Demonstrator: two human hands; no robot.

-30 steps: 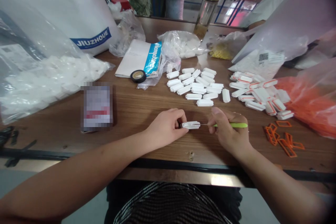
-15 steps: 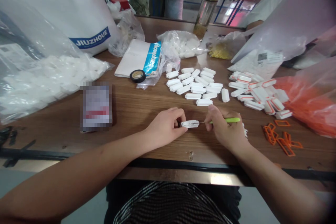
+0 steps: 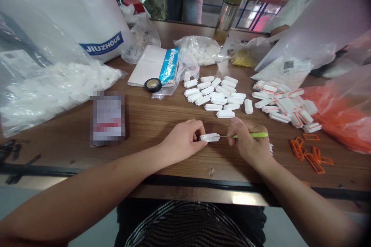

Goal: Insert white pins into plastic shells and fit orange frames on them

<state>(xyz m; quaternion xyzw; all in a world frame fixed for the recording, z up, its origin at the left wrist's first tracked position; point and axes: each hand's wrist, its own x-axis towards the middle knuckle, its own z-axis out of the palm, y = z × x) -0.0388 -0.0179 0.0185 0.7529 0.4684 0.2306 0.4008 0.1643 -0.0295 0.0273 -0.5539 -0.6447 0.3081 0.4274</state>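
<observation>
The wooden table (image 3: 150,123) lies under my forearms, with a big clear bag of white parts (image 3: 55,85) far to my left and an orange-filled bag (image 3: 342,119) to my right. Beyond my hands sits a cluster of white plastic pieces (image 3: 217,94). My left hand (image 3: 182,139) pinches one small white plastic piece (image 3: 210,137) just above the table, near its front edge. My right hand (image 3: 251,142) has its fingers closed around a green-handled pick (image 3: 255,135), whose thin tip meets that piece's end.
</observation>
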